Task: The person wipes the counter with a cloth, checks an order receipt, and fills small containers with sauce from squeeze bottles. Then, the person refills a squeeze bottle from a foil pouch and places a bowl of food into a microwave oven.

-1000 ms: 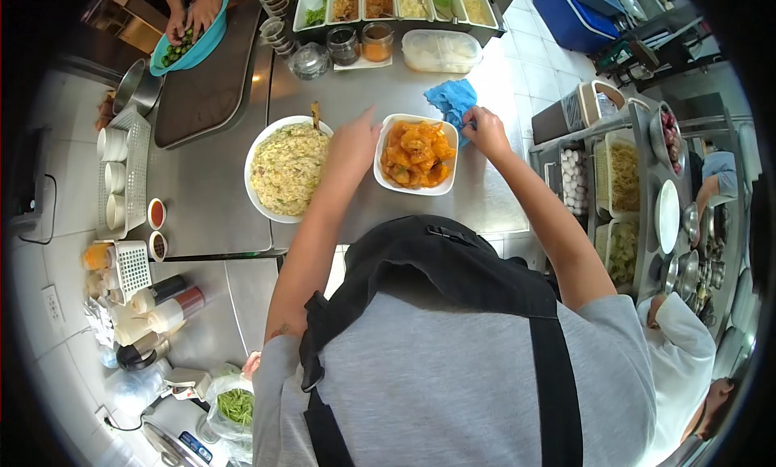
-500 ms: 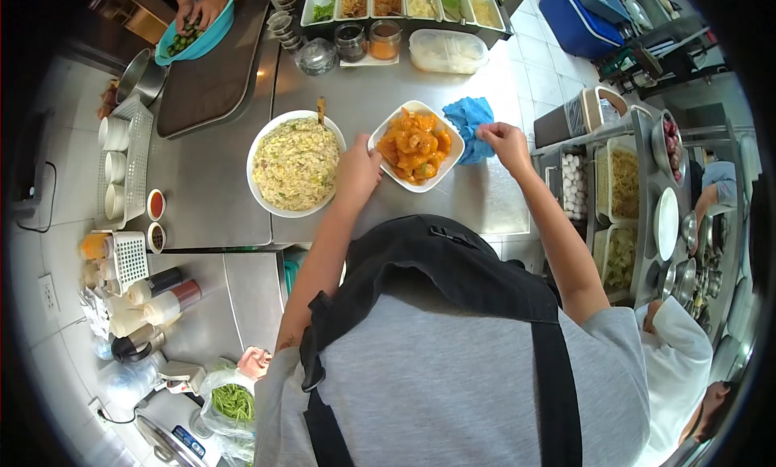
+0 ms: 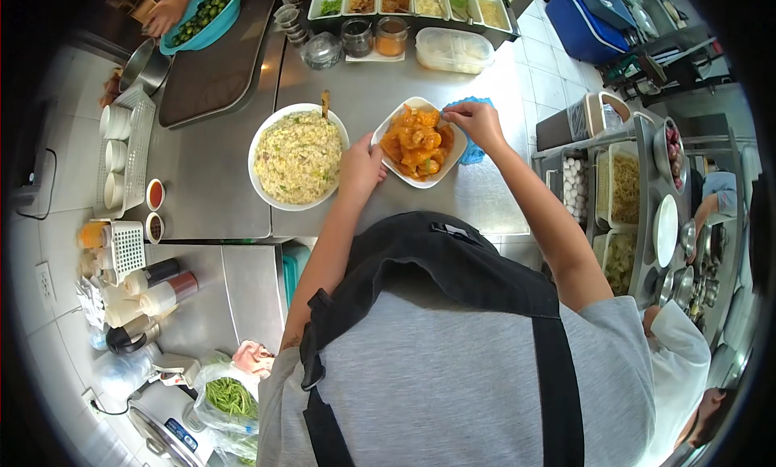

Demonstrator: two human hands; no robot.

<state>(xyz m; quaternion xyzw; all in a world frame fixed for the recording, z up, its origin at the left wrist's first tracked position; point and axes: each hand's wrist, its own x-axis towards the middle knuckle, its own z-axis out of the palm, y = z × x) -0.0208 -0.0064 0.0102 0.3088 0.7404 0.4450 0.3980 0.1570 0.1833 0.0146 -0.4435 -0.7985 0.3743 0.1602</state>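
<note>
A white square bowl (image 3: 440,172) of orange-sauced fried pieces sits on the steel counter. My left hand (image 3: 361,172) grips its left rim, thumb on the edge and fingers curled below. At the upper right rim, my right hand (image 3: 477,124) is closed in a pinch on a blue cloth (image 3: 475,153). A bit of blue shows at its fingertips, and the rest of the cloth is behind and under the hand. Left of my left hand stands a round white bowl of fried rice (image 3: 297,158), with a spoon handle (image 3: 325,103) rising from its back edge.
Along the back are garnish trays (image 3: 396,0), spice jars (image 3: 391,37) and a lidded plastic container (image 3: 454,50). A dark tray (image 3: 214,79) lies at left. Another person's hand (image 3: 164,16) is beside a turquoise basin (image 3: 222,23) of green fruit. Shelves stand right.
My right hand has moved left from the cloth's side to the bowl's rim, with part of the cloth. The other person's hands have left the green fruit. My left hand stays on the bowl.
</note>
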